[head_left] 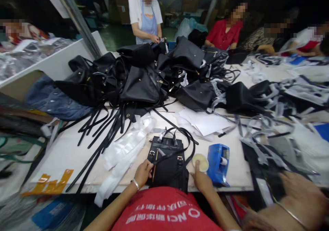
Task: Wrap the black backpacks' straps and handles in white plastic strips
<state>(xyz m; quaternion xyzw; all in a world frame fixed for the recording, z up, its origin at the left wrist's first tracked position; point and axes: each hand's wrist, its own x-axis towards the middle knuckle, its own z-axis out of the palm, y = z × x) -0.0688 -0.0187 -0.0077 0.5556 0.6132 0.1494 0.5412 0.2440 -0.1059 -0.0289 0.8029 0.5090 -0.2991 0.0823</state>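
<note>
A small black backpack [168, 162] with gold buckles, a gold zip and thin straps lies upright-facing at the table's near edge, against the red shirt. My left hand [144, 172] is closed, its fingers pinching the bag's left side beside the zip. On the other side, my right hand [202, 181] has its fingers apart, one digit pressed on a round, pale yellow dish [200, 161]; whether its contents are paste or a pad I cannot tell. A blue tape dispenser [218, 164] stands just right of that dish.
Black bags [144, 83] are heaped across the table's back. White plastic strips [125, 152] lie left, paper sheets [205, 121] beyond the backpack. A co-worker's blurred hand [295, 200] is close at right. Other people sit or stand behind the heap.
</note>
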